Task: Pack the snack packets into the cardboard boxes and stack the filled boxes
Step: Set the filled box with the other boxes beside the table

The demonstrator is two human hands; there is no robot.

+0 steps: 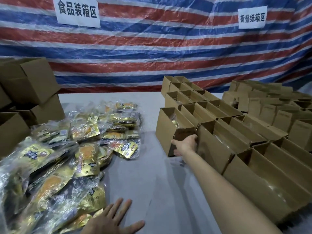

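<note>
Gripping the near end of the open cardboard box with the right hand, arm stretched straight out, fingertips hidden in the gap against the neighbouring boxes. Standing on the grey table, opening upward, long axis running away toward the striped tarp; contents hard to make out. Lying flat beside the snack packets, fingers spread wide: left hand, wrist cut off.

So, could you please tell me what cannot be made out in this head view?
Head view:
- Open box that the right hand grips: contents mostly hidden by its walls.
- Its fingertips: hidden in the gap beside that box.
- Left hand: wrist cut off by the bottom edge.
- Snack packets: print blurred, glare on wrap.
- Far right boxes: fill too blurred.
</note>
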